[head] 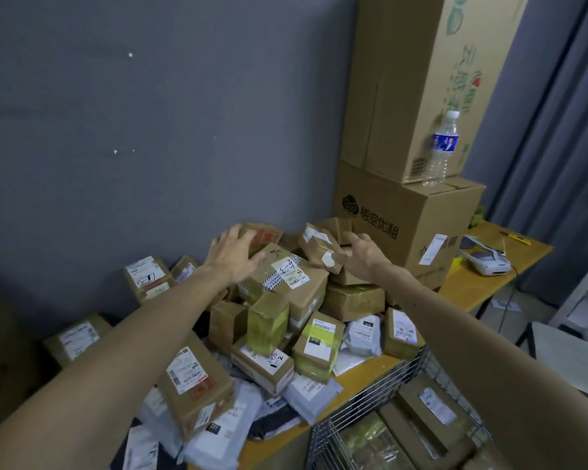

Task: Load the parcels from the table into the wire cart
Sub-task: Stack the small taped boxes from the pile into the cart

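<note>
Left hand (pixel 233 256): fingers straight and spread at the left edge of the labelled top box (pixel 286 273) on the parcel pile (pixel 269 334). It grasps nothing, and I can't tell if it's touching. Right hand (pixel 360 254) is likewise released, just beside the small taped box (pixel 318 247). I'd clamp the top box on both side walls and lift straight up so its neighbours stay on the worktop (pixel 465 286). Then swing it right and down into the wire cart (pixel 381 385), which is already part loaded.

Left hand (pixel 233 256), right hand (pixel 362 254) spread over parcels (pixel 299 283) — wire cart (pixel 370 390) part-loaded
</note>
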